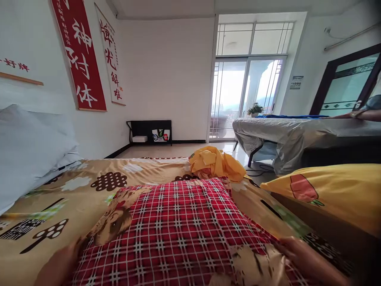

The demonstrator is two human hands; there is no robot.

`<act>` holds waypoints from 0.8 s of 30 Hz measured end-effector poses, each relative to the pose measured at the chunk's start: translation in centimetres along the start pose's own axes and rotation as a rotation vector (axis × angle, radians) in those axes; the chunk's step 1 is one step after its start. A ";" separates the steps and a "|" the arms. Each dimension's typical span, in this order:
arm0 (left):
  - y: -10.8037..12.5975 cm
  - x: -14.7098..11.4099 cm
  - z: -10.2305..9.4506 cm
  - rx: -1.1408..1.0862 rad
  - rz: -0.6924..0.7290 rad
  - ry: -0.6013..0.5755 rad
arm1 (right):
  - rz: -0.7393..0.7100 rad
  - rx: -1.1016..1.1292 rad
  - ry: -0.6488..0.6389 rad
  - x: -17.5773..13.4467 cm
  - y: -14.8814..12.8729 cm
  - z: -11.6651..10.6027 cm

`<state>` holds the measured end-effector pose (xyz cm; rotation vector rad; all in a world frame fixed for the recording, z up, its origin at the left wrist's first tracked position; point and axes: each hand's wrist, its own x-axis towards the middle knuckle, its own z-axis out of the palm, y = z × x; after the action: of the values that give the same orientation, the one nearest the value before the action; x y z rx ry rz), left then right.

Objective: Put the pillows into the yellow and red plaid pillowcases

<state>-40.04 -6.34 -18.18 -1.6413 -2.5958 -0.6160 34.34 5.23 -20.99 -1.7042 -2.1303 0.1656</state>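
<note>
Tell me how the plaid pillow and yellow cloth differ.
The plaid pillow is red-checked; the yellow cloth mostly plain. The plaid pillow is spread out; the yellow cloth is crumpled. The left hand and right hand are at the plaid pillow's edges; neither touches the yellow cloth. Both are fabric.

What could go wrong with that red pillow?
The yellow cloth is bunched near the bed's edge, just past the red pillow, so a bump might send it to the floor. The left hand and right hand are at the pillow's sides, so if one slips, that side could drop.
</note>
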 end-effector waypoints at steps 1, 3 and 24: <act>-0.6 0.1 0.2 0.019 -0.002 -0.044 | 0.020 0.003 -0.072 0.0 0.5 -0.2; -0.1 0.7 -0.3 0.137 0.034 -0.064 | 0.118 -0.113 -0.116 1.1 -0.3 -2.1; 25.0 11.8 7.5 0.068 0.362 -0.322 | -0.219 0.118 -0.233 19.3 -20.9 5.5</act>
<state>-22.10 15.67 -14.54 -2.2706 -2.3681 -0.2588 9.92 19.42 -14.34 -1.4336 -2.4047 0.4354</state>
